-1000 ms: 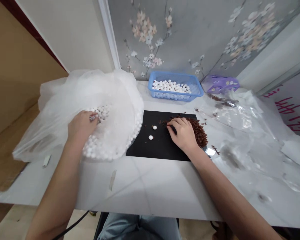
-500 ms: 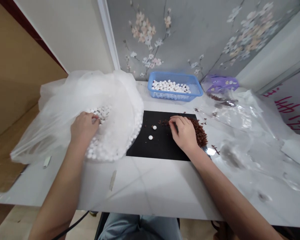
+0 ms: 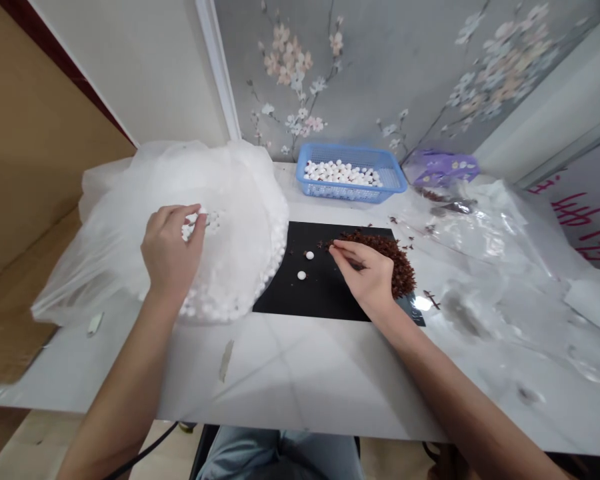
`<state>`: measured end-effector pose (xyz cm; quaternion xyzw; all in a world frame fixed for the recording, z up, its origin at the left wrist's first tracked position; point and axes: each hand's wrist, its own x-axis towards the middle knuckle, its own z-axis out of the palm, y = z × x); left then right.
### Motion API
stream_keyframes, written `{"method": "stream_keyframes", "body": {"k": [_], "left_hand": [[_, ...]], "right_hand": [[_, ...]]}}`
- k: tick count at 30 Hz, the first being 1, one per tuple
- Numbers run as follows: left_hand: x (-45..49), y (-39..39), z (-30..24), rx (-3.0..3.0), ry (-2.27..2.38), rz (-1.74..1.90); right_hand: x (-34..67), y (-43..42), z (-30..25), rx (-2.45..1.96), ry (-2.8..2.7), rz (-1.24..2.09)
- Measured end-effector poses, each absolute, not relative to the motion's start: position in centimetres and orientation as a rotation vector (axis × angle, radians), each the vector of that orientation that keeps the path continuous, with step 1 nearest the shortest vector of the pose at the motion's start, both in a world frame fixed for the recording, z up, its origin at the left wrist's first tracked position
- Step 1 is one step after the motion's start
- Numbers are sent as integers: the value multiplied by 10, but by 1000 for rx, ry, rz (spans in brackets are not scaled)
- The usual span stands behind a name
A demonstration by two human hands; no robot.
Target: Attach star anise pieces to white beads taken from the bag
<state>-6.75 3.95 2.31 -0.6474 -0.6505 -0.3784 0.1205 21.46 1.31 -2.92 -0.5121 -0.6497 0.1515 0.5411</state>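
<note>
My left hand (image 3: pixel 173 250) is raised above the open white plastic bag (image 3: pixel 125 200) full of small white beads (image 3: pixel 215 307), fingers pinched on a white bead. My right hand (image 3: pixel 367 273) rests on the black mat (image 3: pixel 320 293) at the edge of a pile of small reddish-brown pieces (image 3: pixel 393 257), thumb and forefinger pinched together on something I cannot make out. Two loose white beads (image 3: pixel 305 265) lie on the mat left of that hand.
A blue basket (image 3: pixel 350 175) with white beads stands at the back of the white table (image 3: pixel 300 373). Crumpled clear plastic (image 3: pixel 485 233) and a purple bag (image 3: pixel 440 167) lie to the right. A brown surface lies off the table's left edge.
My left hand has lifted out of the bead bag with its fingers pinched. My right hand has slid slightly left off the brown pile and turned, pinching at its edge.
</note>
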Motion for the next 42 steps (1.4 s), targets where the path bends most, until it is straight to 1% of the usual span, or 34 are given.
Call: {"method": "stream_keyframes", "body": {"k": [3, 6, 8, 11, 14, 18, 22, 27, 34, 42], "left_hand": [[-30, 18, 30, -1938, -1726, -1579], [13, -8, 24, -2280, -1918, -2011], [35, -21, 13, -2635, -2132, -2135], [50, -27, -8, -2918, -2338, -2201], [51, -23, -19, -3010, -2450, -2175], [47, -15, -18, -2899, -2640, -2179], [44, -11, -17, -2694, -2786, -2349], [43, -9, -21, -2547, -2804, -2549], [41, -9, -20, -2539, -2870, -2516], [40, -7, -19, -2441, -2907, -2669]], "right_hand": [[212, 11, -29, -1189, -1540, 383], [211, 10, -29, -1196, -1545, 405], [211, 10, -29, -1201, -1532, 427], [209, 8, -25, -1180, -1528, 466], [205, 5, -21, -1144, -1555, 538], [201, 2, -19, -1110, -1608, 586], [199, 1, -21, -1082, -1675, 579], [198, 0, -24, -1088, -1742, 577], [197, -2, -28, -1059, -1787, 546], [191, -6, -30, -1076, -1705, 615]]}}
